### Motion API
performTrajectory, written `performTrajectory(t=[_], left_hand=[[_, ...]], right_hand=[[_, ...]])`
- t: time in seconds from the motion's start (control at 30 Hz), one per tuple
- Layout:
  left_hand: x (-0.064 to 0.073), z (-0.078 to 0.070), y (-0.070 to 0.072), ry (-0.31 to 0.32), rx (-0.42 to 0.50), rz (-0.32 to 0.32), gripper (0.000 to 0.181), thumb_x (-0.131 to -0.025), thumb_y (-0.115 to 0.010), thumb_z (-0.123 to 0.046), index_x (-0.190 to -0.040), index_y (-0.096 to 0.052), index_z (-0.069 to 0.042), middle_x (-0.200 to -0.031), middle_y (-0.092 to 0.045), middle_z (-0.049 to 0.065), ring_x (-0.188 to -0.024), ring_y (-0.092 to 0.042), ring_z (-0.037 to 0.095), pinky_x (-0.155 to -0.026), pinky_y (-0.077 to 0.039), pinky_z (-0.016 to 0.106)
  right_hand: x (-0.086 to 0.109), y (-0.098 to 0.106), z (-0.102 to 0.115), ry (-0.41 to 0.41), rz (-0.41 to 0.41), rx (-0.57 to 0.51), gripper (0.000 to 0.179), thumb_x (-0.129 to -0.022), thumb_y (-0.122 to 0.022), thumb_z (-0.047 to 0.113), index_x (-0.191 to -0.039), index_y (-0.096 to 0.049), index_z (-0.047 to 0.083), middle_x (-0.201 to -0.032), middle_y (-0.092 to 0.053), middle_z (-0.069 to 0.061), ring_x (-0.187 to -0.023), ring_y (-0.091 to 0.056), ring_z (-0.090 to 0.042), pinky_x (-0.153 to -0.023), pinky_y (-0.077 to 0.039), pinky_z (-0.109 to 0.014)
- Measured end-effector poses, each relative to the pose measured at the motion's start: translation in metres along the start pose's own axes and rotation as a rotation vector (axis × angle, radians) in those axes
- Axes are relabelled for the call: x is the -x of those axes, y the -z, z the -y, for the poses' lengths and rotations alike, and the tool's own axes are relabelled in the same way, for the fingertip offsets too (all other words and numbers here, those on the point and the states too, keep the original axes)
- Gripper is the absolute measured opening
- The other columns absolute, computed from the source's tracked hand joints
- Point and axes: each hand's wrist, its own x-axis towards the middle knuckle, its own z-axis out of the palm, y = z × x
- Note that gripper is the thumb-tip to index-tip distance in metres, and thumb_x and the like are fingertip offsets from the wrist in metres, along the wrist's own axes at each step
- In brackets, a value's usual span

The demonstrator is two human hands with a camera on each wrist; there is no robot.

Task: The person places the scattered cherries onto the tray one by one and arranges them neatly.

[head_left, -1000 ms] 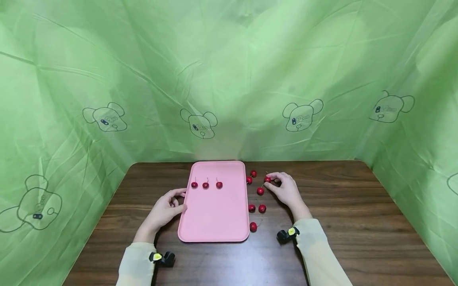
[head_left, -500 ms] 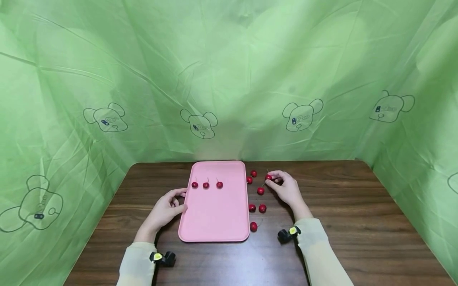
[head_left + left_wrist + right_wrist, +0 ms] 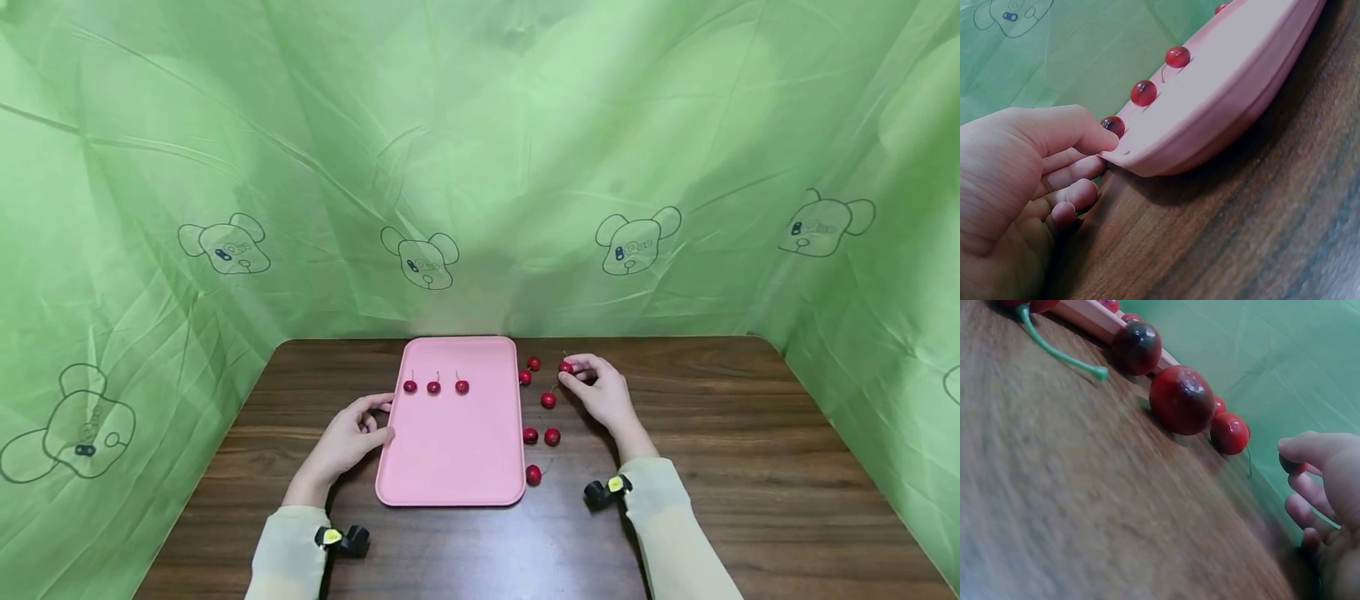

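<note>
My right hand [image 3: 602, 395] pinches a red cherry [image 3: 565, 367] between thumb and fingertips, to the right of the pink tray [image 3: 452, 467]. In the right wrist view that cherry [image 3: 1292, 465] hangs above the wood, partly hidden by the thumb. My left hand [image 3: 346, 440] grips the tray's left edge. The left wrist view has its thumb [image 3: 1066, 128] on the rim and the other fingers below. Three cherries lie in a row across the tray's far part, stems pointing away; the middle one [image 3: 433, 387] sits between the two others.
Several loose cherries lie on the brown wooden table [image 3: 750, 467] along the tray's right side, among them a near one [image 3: 533, 475] and one below my right hand [image 3: 548, 400]. A green cloth [image 3: 517, 167] with bear-like drawings hangs behind and at both sides.
My right hand has moved slightly away from me, lifting the pinched cherry apart from the one beneath it. My left hand keeps its grip on the tray.
</note>
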Motion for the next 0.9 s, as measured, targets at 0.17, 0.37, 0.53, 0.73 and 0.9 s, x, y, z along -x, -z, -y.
performTrajectory(t=[0.17,0.37,0.53,0.73,0.9], left_hand=[[0.000,0.000,0.001,0.004,-0.012,-0.001,0.059,-0.092,-0.083,-0.004,-0.148,-0.065,-0.006,-0.128,-0.068,0.015,-0.078,-0.054,0.016,-0.068,-0.044,0.025],[0.000,-0.001,0.001,0.005,-0.022,0.005,0.060,-0.092,-0.083,-0.006,-0.148,-0.065,-0.006,-0.127,-0.067,0.014,-0.078,-0.055,0.014,-0.069,-0.045,0.025],[0.000,-0.001,0.000,0.000,-0.012,0.012,0.060,-0.092,-0.082,-0.005,-0.149,-0.064,-0.005,-0.127,-0.067,0.016,-0.079,-0.055,0.015,-0.069,-0.046,0.025],[0.000,-0.001,0.000,0.026,-0.013,0.015,0.060,-0.092,-0.083,-0.005,-0.149,-0.065,-0.008,-0.128,-0.068,0.014,-0.079,-0.055,0.015,-0.070,-0.046,0.026],[-0.001,0.000,0.001,0.035,-0.015,0.013,0.060,-0.092,-0.083,-0.005,-0.149,-0.065,-0.009,-0.128,-0.068,0.012,-0.080,-0.056,0.016,-0.070,-0.046,0.026]], right_hand=[[-0.002,-0.005,0.013,-0.005,0.010,-0.038,0.030,-0.097,-0.085,0.016,-0.125,-0.077,0.009,-0.111,-0.077,-0.012,-0.101,-0.070,-0.026,-0.091,-0.054,-0.035],[-0.002,-0.013,0.025,0.006,0.021,-0.082,0.032,-0.098,-0.084,0.020,-0.127,-0.077,0.011,-0.112,-0.076,-0.011,-0.103,-0.070,-0.027,-0.091,-0.054,-0.038],[-0.003,-0.021,0.036,0.009,0.039,-0.107,0.032,-0.097,-0.085,0.022,-0.126,-0.076,0.013,-0.112,-0.076,-0.009,-0.102,-0.070,-0.025,-0.087,-0.053,-0.037],[-0.006,-0.032,0.053,0.063,0.078,-0.096,0.027,-0.097,-0.084,0.019,-0.122,-0.077,0.012,-0.113,-0.076,-0.007,-0.101,-0.071,-0.024,-0.090,-0.055,-0.040],[-0.008,-0.043,0.065,0.097,0.110,-0.091,0.026,-0.096,-0.085,0.015,-0.121,-0.078,0.010,-0.112,-0.077,-0.007,-0.098,-0.071,-0.023,-0.086,-0.056,-0.035]])
